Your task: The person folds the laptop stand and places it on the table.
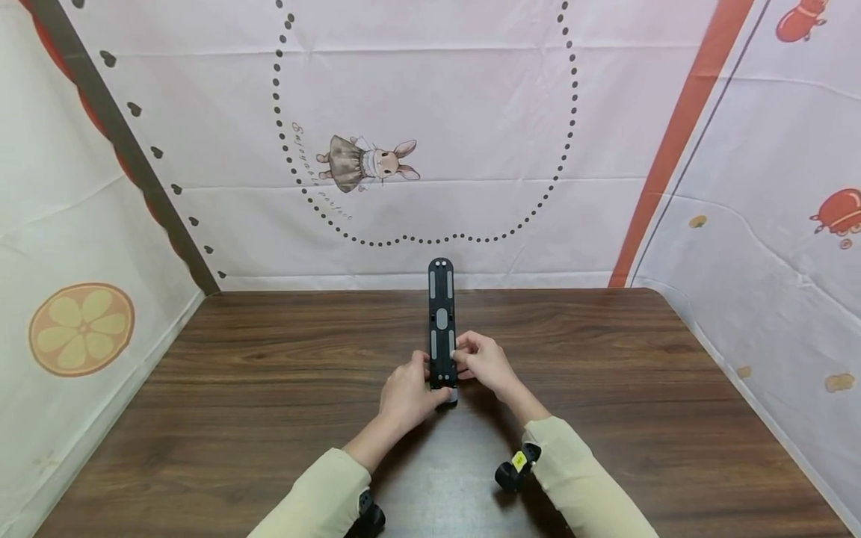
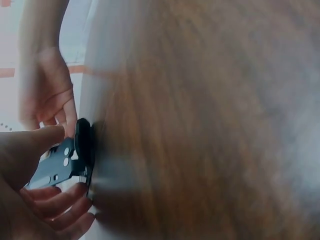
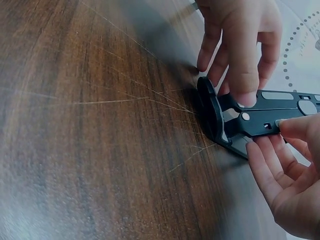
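Observation:
A black folded laptop stand [image 1: 442, 291] with grey pads lies lengthwise between the two hands in the head view, its far end rounded. My left hand [image 1: 406, 392] grips its near end from the left, thumb across the top and fingers along the side. From the right, my right hand [image 1: 486, 364] pinches the edge between thumb and fingers. The right wrist view shows the near end of the stand [image 3: 255, 122] with an upturned black lip [image 3: 210, 107] close over the tabletop. In the left wrist view, my left fingers [image 2: 65, 205] curl beneath the stand.
The brown wood-grain table [image 1: 235, 388] stretches out around the hands. Patterned white cloth [image 1: 471, 112] hangs behind it and along both sides. Small black cameras [image 1: 513, 472] are strapped at both wrists, over pale sleeves [image 1: 578, 463].

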A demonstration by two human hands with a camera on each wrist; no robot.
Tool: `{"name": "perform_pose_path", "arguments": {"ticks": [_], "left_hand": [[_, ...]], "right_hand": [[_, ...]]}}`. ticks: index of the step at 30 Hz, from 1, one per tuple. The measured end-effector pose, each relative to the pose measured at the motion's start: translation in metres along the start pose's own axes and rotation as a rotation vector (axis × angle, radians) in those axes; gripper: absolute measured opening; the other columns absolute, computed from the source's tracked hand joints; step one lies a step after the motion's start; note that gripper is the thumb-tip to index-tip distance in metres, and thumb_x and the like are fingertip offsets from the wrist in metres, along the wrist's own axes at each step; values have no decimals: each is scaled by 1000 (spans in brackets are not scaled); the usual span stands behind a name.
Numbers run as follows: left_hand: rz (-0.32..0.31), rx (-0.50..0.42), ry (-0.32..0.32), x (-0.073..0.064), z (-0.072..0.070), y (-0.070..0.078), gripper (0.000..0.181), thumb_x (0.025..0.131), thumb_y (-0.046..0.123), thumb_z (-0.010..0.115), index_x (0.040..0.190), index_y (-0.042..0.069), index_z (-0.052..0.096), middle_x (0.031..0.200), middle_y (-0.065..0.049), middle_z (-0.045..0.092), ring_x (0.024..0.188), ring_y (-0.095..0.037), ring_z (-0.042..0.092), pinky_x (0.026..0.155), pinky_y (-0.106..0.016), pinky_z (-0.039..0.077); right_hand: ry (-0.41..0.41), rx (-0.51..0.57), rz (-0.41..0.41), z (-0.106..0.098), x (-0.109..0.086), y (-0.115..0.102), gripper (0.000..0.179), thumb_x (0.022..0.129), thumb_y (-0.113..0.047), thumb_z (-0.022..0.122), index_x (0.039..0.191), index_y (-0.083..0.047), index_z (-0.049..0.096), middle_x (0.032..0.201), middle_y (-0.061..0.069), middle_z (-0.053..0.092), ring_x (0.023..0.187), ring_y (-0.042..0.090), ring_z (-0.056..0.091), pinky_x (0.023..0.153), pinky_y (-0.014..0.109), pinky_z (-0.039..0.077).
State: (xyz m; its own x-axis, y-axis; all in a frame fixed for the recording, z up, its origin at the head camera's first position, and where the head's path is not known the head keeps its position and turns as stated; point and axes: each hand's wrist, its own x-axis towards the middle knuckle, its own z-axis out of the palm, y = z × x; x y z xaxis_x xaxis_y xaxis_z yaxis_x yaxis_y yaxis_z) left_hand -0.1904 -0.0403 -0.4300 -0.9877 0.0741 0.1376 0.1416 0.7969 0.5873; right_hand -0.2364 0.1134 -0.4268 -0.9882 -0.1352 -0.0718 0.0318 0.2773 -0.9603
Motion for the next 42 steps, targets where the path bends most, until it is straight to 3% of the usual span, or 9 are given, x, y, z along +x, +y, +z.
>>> {"name": "perform_pose_path", "arguments": {"ticks": [7,13,27,42], "left_hand": [[16,144,41,-2,7,6,65,60,45,81,101,8,45,80,-5,59,73,-23,55,58,-34,43],[29,194,40,-2,10,7,72,56,51,82,98,8,43,81,-4,56,75,-23,53,62,-35,43],[2,123,1,0,9,6,71,58,42,83,108,10,44,87,-3,59,76,-20,53,58,-33,42],[99,32,-55,6,2,-7,70,62,28,82,120,9,48,97,-3,64,83,-20,60,66,-36,48]], "right_hand": [[-3,14,-2,1,2,3,10,86,-5,60,96,-2,60,80,11,62,66,17,64,64,37,55],[4,17,5,0,1,3,12,86,-5,60,97,0,60,78,10,62,66,16,64,65,38,55],[1,13,11,-3,1,4,10,86,-6,61,95,-2,61,79,10,64,67,18,65,65,39,55],[-3,62,21,-6,-1,4,10,85,-5,63,90,0,56,85,12,67,70,23,67,65,39,55]]}}
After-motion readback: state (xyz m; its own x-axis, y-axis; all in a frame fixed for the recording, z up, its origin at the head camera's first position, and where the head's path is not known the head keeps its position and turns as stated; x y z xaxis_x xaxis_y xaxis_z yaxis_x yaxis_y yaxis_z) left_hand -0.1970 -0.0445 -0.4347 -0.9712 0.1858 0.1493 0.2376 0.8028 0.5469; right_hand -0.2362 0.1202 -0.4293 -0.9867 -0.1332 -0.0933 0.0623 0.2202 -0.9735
